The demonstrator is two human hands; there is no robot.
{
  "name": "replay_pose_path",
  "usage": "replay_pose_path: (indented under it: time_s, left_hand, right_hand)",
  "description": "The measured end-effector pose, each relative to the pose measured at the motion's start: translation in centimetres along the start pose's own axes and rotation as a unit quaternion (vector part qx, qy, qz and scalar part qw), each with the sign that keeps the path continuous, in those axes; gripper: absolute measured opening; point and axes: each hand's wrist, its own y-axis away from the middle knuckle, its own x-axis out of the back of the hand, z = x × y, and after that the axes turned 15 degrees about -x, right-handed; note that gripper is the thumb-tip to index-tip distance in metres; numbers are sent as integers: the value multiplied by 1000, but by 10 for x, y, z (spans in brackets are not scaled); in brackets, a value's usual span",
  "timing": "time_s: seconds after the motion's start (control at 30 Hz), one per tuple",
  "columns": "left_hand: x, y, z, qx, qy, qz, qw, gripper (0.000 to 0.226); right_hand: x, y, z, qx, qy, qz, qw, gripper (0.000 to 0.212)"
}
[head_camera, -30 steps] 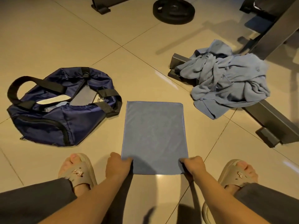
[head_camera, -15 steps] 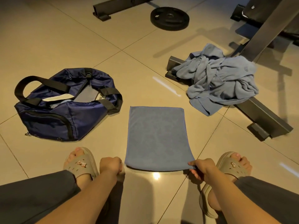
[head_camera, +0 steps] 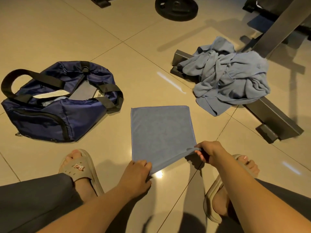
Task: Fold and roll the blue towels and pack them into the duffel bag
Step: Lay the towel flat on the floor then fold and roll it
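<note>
Returned to the flat rectangular blue cloth towel (head_camera: 161, 132) since half a second ago: left hand (head_camera: 138, 172), fingers curled over its near left corner. Right hand (head_camera: 210, 151) pinching the near right corner, lifted higher off the glossy beige tiled floor (head_camera: 50, 39). Rest of towel spread flat just beyond both hands. Farther out past the left hand, open navy fabric duffel bag (head_camera: 50, 121); past the right hand, crumpled heap of pale blue towels (head_camera: 232, 79).
</note>
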Motion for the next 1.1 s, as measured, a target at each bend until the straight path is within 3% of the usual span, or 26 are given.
replay_pose_path:
  time_s: [0.07,0.17,0.3,0.43,0.53,0.67,0.9,1.1]
  left_hand:
    - [10,-2,-6,22,52,28,998,10]
    - [30,-11,-27,106,150,68,981,13]
    - [71,-44,-69,246,393,160,872,15]
    - [106,-79,-98,276,448,201,826,12]
    - [114,-101,-118,270,447,206,827,14]
    - [108,-129,-144,286,425,195,836,12]
    - [88,-159,-176,312,342,213,860,14]
    - [77,-168,-186,341,333,227,849,10]
  right_hand:
    - [0,-4,-6,-13,-17,-14,1000,12]
    - [0,-9,-22,-29,-50,-47,997,18]
    - [4,-7,-50,-1,-103,-99,990,23]
    - [6,-8,-81,49,-102,-157,981,32]
    - [1,-14,-104,97,-48,-133,985,27]
    - [-14,-31,-125,174,-14,-55,983,3]
    - [-40,-76,-139,207,-16,23,978,30]
    - [-50,-105,-146,202,14,108,973,25]
